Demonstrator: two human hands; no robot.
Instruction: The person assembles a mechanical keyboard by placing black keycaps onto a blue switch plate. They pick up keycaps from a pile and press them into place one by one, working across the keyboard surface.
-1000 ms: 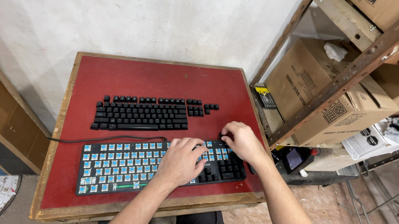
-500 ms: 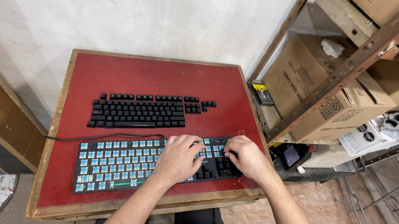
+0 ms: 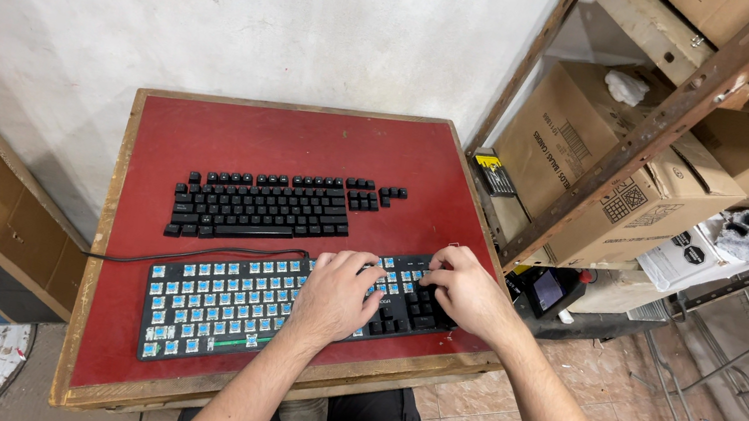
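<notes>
Where the red surface (image 3: 206, 127) nears its front edge, a black keyboard (image 3: 217, 306) lies with most of its caps off and blue switches bared, its cable (image 3: 185, 255) trailing off to the left. Behind it sits a laid-out set of black keycaps (image 3: 264, 205). Just right of the bare switches, the left hand (image 3: 335, 295) rests on the keyboard with fingers curled and loosely spread, holding nothing. Beside it, the right hand (image 3: 467, 292) presses fingertips together on the right-end keys; whether it pinches a cap cannot be told.

Small square table with red top and worn wooden edging (image 3: 113, 319). On it: black keyboard base with exposed blue switches (image 3: 217, 301), near edge; set of loose black keycaps laid out in rows (image 3: 264, 204), behind; thin black cable (image 3: 185, 252) between.
</notes>
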